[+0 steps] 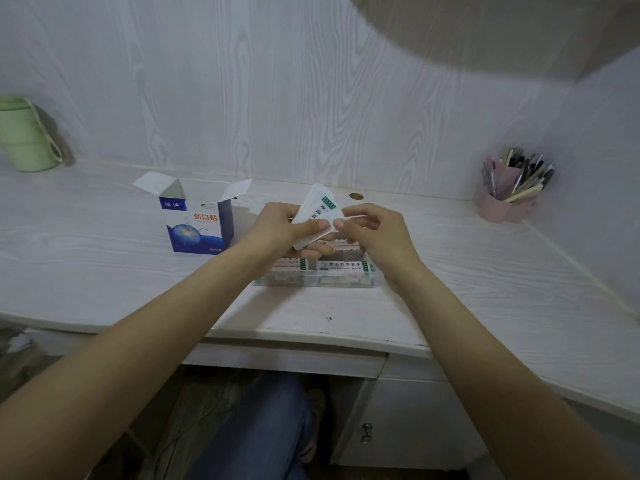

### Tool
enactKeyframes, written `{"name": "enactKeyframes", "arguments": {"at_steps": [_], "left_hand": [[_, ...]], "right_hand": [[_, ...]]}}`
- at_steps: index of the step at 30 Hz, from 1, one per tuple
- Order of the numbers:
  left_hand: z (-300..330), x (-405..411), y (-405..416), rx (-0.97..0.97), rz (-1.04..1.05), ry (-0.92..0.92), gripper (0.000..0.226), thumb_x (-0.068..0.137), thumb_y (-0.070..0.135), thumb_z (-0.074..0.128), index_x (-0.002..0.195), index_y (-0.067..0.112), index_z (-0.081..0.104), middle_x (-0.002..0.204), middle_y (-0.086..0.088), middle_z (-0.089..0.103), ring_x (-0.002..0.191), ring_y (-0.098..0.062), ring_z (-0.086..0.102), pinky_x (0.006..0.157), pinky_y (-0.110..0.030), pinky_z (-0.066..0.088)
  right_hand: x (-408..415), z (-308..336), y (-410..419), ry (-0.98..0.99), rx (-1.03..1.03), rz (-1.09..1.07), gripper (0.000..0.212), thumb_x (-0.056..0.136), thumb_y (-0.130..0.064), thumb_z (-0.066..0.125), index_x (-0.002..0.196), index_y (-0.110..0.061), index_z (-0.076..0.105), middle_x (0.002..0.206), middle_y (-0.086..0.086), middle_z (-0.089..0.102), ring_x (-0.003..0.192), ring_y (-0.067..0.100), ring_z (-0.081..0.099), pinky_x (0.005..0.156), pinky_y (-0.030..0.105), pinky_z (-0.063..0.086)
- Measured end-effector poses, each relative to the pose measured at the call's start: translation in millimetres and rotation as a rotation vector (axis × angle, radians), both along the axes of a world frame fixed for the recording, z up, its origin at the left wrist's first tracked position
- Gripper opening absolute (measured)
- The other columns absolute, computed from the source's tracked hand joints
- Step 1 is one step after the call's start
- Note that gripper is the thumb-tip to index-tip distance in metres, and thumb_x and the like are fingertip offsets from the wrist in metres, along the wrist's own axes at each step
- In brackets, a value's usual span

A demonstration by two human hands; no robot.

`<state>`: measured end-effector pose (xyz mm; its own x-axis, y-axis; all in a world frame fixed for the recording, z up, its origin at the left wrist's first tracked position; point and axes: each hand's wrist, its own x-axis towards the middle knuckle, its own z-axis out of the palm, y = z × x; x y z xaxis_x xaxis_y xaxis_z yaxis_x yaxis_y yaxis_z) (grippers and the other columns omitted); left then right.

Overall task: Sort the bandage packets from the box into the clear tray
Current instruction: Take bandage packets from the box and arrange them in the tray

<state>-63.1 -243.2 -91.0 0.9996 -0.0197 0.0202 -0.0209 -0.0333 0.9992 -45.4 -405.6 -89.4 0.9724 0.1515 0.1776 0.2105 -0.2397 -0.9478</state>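
Note:
A blue and white bandage box (197, 221) stands on the desk with its top flaps open. To its right lies the clear tray (346, 280), holding several white packets with green ends. Above the tray my left hand (284, 230) grips a fanned stack of white bandage packets (318, 211). My right hand (374, 233) pinches the stack's right edge between thumb and fingers. The hands hide the far part of the tray.
A green cup (24, 133) stands at the far left by the wall. A pink pen holder (509, 192) full of pens sits in the right corner. A drawer (284, 362) and a cabinet door lie under the desk edge.

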Motion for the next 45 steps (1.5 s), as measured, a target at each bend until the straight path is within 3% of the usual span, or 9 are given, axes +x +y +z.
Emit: {"name": "enactKeyframes", "arguments": {"at_steps": [8, 13, 16, 24, 27, 31, 35, 42, 45], "left_hand": [[2, -1, -4, -0.058, -0.08, 0.073, 0.019, 0.098, 0.019, 0.049, 0.097, 0.007, 0.063, 0.082, -0.013, 0.073, 0.071, -0.022, 0.072, 0.06, -0.023, 0.059], [1, 4, 2, 0.024, 0.162, 0.052, 0.018, 0.098, 0.018, 0.05, 0.092, 0.007, 0.063, 0.083, -0.011, 0.068, 0.055, -0.012, 0.067, 0.053, -0.024, 0.058], [0, 4, 4, -0.012, 0.175, 0.053, 0.018, 0.099, 0.019, 0.048, 0.091, 0.009, 0.06, 0.084, -0.015, 0.069, 0.058, -0.016, 0.069, 0.055, -0.025, 0.058], [4, 2, -5, -0.042, 0.178, 0.032, 0.021, 0.1, 0.017, 0.046, 0.084, 0.011, 0.058, 0.067, -0.007, 0.07, 0.052, -0.014, 0.068, 0.055, -0.024, 0.057], [5, 1, -6, -0.046, 0.177, 0.036, 0.021, 0.099, 0.018, 0.047, 0.082, 0.013, 0.058, 0.057, 0.0, 0.069, 0.053, -0.014, 0.068, 0.054, -0.023, 0.058], [7, -1, -6, -0.045, 0.175, 0.03, 0.021, 0.099, 0.017, 0.047, 0.082, 0.014, 0.057, 0.067, -0.006, 0.069, 0.051, -0.014, 0.068, 0.049, -0.021, 0.056], [6, 0, -4, -0.046, 0.165, 0.032, 0.018, 0.099, 0.018, 0.047, 0.085, 0.013, 0.057, 0.065, -0.004, 0.07, 0.053, -0.015, 0.069, 0.051, -0.022, 0.057], [3, 0, -4, -0.049, 0.148, 0.022, 0.019, 0.099, 0.018, 0.046, 0.084, 0.015, 0.057, 0.06, -0.001, 0.07, 0.053, -0.014, 0.069, 0.051, -0.021, 0.056], [2, 1, -2, -0.042, 0.14, 0.021, 0.019, 0.1, 0.018, 0.046, 0.085, 0.014, 0.058, 0.06, -0.001, 0.07, 0.055, -0.015, 0.069, 0.053, -0.021, 0.057]], "right_hand": [[4, -5, 0, 0.028, 0.1, -0.067, 0.01, 0.082, 0.0, 0.069, 0.08, -0.01, 0.068, 0.063, 0.004, 0.064, 0.05, 0.004, 0.059, 0.052, 0.016, 0.048], [7, -12, -13, 0.112, 0.245, -0.044, 0.012, 0.085, 0.0, 0.066, 0.076, -0.008, 0.068, 0.067, 0.007, 0.064, 0.064, 0.014, 0.06, 0.066, 0.018, 0.055], [9, -14, -20, 0.197, 0.287, -0.034, 0.021, 0.089, -0.015, 0.065, 0.071, -0.003, 0.066, 0.076, 0.013, 0.064, 0.075, 0.019, 0.063, 0.077, 0.023, 0.056], [16, -26, -20, -0.029, -0.11, -0.249, 0.014, 0.073, -0.008, 0.078, 0.069, -0.013, 0.066, 0.064, -0.002, 0.061, 0.063, 0.009, 0.057, 0.063, 0.02, 0.045], [18, -26, -13, -0.06, -0.091, -0.348, 0.014, 0.075, -0.011, 0.078, 0.069, -0.013, 0.065, 0.066, -0.003, 0.061, 0.066, 0.01, 0.057, 0.063, 0.019, 0.043], [21, -28, -7, -0.078, -0.071, -0.392, 0.018, 0.077, -0.012, 0.077, 0.067, -0.015, 0.063, 0.067, -0.005, 0.06, 0.066, 0.008, 0.055, 0.061, 0.016, 0.04], [18, -36, -2, -0.125, -0.197, -0.369, 0.014, 0.08, -0.012, 0.073, 0.071, -0.011, 0.062, 0.067, -0.007, 0.057, 0.068, 0.01, 0.053, 0.054, 0.009, 0.035], [15, -47, -1, -0.288, -0.518, -0.227, 0.016, 0.081, -0.015, 0.073, 0.074, -0.015, 0.059, 0.087, 0.004, 0.06, 0.08, 0.013, 0.052, 0.063, 0.004, 0.033], [14, -44, -1, -0.308, -0.65, -0.164, 0.009, 0.08, -0.019, 0.074, 0.077, -0.014, 0.066, 0.087, 0.001, 0.058, 0.079, 0.011, 0.052, 0.063, 0.01, 0.036]]}}
